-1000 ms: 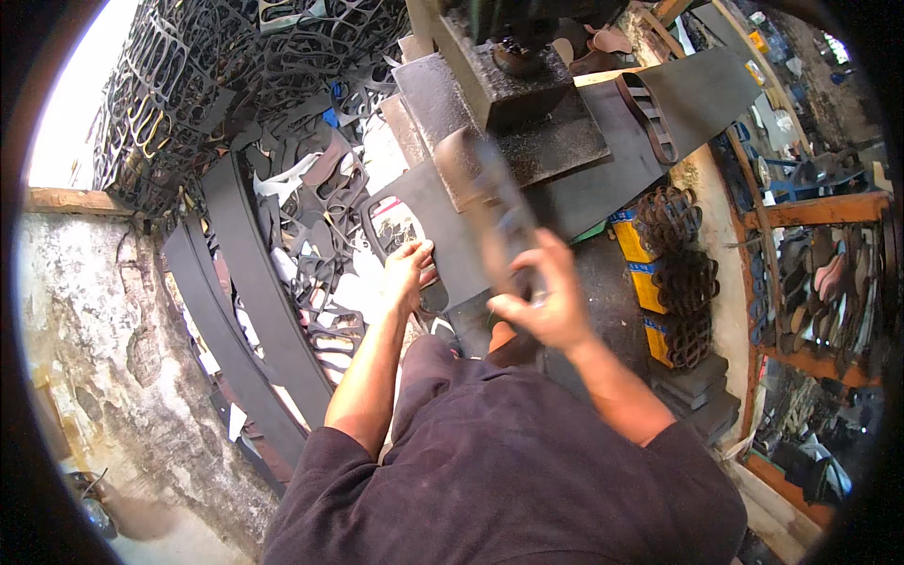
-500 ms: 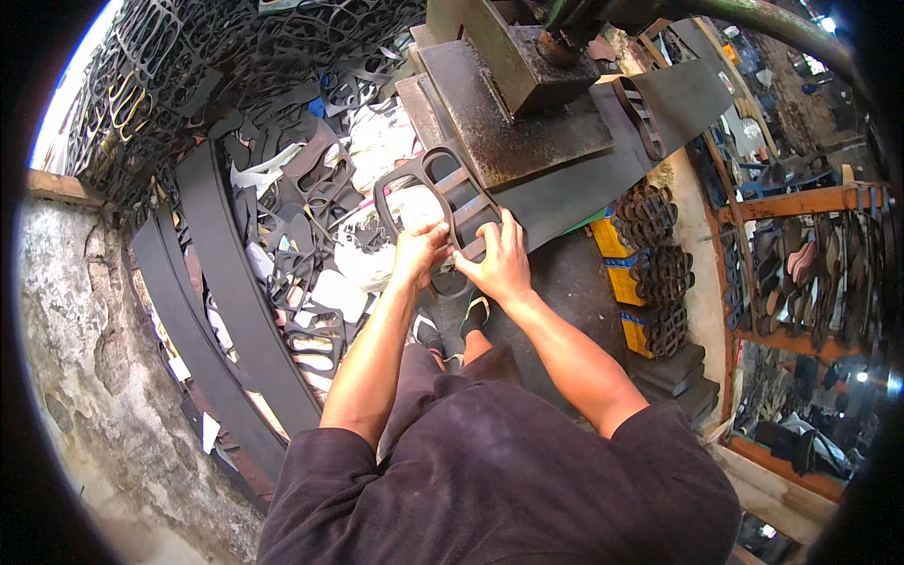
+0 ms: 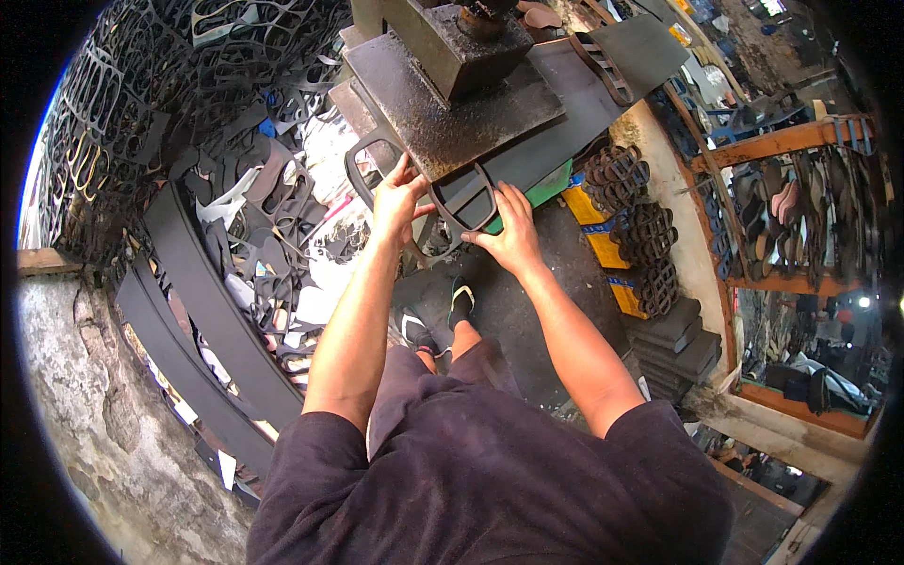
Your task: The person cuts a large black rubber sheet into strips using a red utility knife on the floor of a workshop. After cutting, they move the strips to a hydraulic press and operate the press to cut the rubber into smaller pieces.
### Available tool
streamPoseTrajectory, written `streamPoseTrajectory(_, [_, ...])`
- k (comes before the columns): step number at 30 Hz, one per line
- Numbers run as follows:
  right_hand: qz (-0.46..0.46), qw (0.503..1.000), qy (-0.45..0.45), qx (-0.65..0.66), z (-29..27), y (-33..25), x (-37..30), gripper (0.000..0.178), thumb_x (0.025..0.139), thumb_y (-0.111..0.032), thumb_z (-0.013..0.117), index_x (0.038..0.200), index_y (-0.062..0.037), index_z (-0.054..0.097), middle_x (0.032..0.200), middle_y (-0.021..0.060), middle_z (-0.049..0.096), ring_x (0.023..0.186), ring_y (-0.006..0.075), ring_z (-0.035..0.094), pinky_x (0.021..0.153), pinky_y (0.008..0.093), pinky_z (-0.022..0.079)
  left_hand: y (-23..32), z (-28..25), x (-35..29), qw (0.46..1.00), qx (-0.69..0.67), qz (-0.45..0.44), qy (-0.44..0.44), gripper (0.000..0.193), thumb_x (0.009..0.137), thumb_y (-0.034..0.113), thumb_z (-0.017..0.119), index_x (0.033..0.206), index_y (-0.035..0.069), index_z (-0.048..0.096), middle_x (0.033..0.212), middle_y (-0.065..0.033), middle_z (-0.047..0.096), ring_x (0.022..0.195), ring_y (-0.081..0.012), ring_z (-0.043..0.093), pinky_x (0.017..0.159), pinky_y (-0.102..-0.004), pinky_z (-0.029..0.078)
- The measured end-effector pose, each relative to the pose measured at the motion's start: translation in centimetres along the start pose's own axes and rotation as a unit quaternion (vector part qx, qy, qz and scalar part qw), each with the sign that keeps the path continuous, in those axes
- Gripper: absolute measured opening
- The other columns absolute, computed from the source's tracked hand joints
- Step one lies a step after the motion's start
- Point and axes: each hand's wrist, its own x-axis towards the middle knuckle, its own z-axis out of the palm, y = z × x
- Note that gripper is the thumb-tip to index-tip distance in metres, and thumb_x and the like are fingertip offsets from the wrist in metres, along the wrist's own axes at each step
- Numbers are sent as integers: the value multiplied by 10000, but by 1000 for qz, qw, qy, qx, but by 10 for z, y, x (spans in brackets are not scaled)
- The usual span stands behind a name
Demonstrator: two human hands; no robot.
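Note:
Under the front edge of the press's dark metal plate [image 3: 452,113] lies a dark sole-shaped cutting die [image 3: 485,193]; its rounded near end sticks out and the rest is hidden. My left hand [image 3: 397,205] is at the die's left side, with fingertips by the plate's corner and the thumb bent toward the rim. My right hand [image 3: 511,231] grips the near right rim, thumb in front and fingers along the side. A looped black offcut [image 3: 353,165] shows left of my left hand. A long black sheet [image 3: 556,118] runs beneath the plate to the right.
Another barred die [image 3: 603,68] rests on the sheet's far part. Offcuts [image 3: 273,188] heap up at left, beside long black strips [image 3: 217,292]. Stacked dark sole-shaped pieces [image 3: 645,231] with yellow boxes [image 3: 603,250] stand at right, before a wooden rack [image 3: 791,141].
The die has gone from in front of the press plate to mostly under it, its crossbars now hidden. Both hands have moved forward with it. The view has shifted as well.

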Motion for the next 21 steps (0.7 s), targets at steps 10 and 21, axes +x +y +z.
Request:
streamPoseTrajectory(10, [19,999,-26,17,-2,4,1,914,655,-394,877,1393,-3,506,1500,175,451,1430,391,338,1167,456,336,0,-6,1,1000,16,-7,-19,749,976,158,620,1598,158,203,1511,-75,472,1280,-274,551,914,-471,539])
streamPoseTrajectory(21, [65,997,5,-33,-16,63,56,769,767,-485,780,1423,-161,542,1515,66,478,1443,405,336,1198,605,184,20,-59,-39,990,-48,50,127,590,1016,166,552,1520,18,283,1394,-215,537,1258,-330,561,972,-451,558])
